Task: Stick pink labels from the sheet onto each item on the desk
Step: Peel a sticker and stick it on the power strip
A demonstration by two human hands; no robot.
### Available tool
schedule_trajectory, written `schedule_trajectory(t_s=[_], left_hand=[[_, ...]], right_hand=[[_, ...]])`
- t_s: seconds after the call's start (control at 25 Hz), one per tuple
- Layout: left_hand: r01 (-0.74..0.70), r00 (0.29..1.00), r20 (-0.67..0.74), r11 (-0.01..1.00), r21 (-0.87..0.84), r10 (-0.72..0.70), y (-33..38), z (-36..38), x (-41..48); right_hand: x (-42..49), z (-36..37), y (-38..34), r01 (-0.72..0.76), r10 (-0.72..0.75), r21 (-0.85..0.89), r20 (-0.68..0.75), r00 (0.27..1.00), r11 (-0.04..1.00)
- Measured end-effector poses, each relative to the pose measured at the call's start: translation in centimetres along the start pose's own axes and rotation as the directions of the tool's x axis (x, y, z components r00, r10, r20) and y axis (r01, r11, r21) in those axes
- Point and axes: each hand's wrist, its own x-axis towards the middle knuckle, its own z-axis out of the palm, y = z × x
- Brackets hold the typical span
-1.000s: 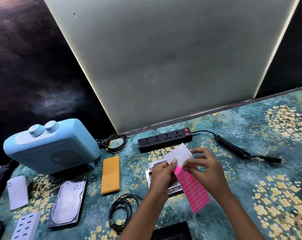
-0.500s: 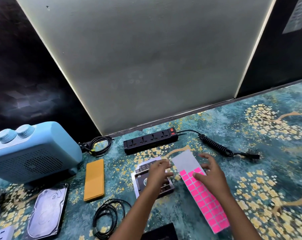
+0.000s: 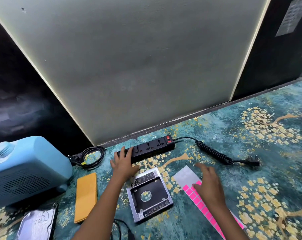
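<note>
On the desk, I see the left hand flat on the power strip, and the right hand splayed on the label sheet.

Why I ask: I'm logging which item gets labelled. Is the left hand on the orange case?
No, the left hand rests on the left end of the black power strip, apart from the orange case.

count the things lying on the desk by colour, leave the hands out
blue: 1, heater
black: 3, power strip, coiled cable by the heater, cable at the bottom edge
orange: 1, flat case
silver: 2, hard drive, drive caddy
pink: 1, label sheet
total: 8
</note>
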Motion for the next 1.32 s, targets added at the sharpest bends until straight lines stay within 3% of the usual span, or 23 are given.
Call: schedule_trajectory(t_s=[0.08, 0.32, 0.4, 0.52, 0.6, 0.72, 0.92, 1.32], left_hand=[[-0.04, 0.998, 0.052, 0.998, 0.053, 0.037, -1.0, -0.5, 1.0], [-0.164, 0.972, -0.152, 0.982, 0.091, 0.177, -1.5, -1.9, -0.7], [-0.226, 0.956, -0.206, 0.971, -0.074, 0.207, -1.7, -2.5, -2.0], [-0.287, 0.95, -0.252, 0.839, -0.463, 0.185, -1.4, -3.5, -3.7], [-0.187, 0.969, -0.242, 0.762, -0.62, 0.041, -1.6, -3.5, -4.0], [0.044, 0.984, -0.076, 0.628, -0.777, -0.162, -2.0, -2.9, -4.7], [0.187, 0.967, 0.094, 0.415, -0.89, -0.235, -2.5, -2.2, -6.1], [0.193, 0.962, 0.081, 0.441, -0.877, -0.26, -2.7, -1.5, -5.7]], right_hand=[[0.0, -0.2, -0.2, 0.03, -0.032, 0.057, 0.022, 0.999, 0.998], [-0.2, 0.1, -0.8, 0.116, -0.129, 0.237, 0.039, 0.991, 0.964], [-0.1, 0.4, -1.5, 0.134, -0.142, 0.311, 0.001, 0.99, 0.941], [0.1, 1.1, -4.0, 0.187, -0.197, 0.452, -0.026, 0.98, 0.872], [0.4, 1.8, -6.3, 0.192, -0.252, 0.547, 0.036, 0.967, 0.815], [1.0, 3.1, -9.5, 0.203, -0.325, 0.565, 0.124, 0.938, 0.8], [2.3, 5.8, -12.9, 0.189, -0.331, 0.48, 0.231, 0.915, 0.857], [3.0, 7.0, -14.5, 0.262, -0.334, 0.306, 0.214, 0.918, 0.915]])
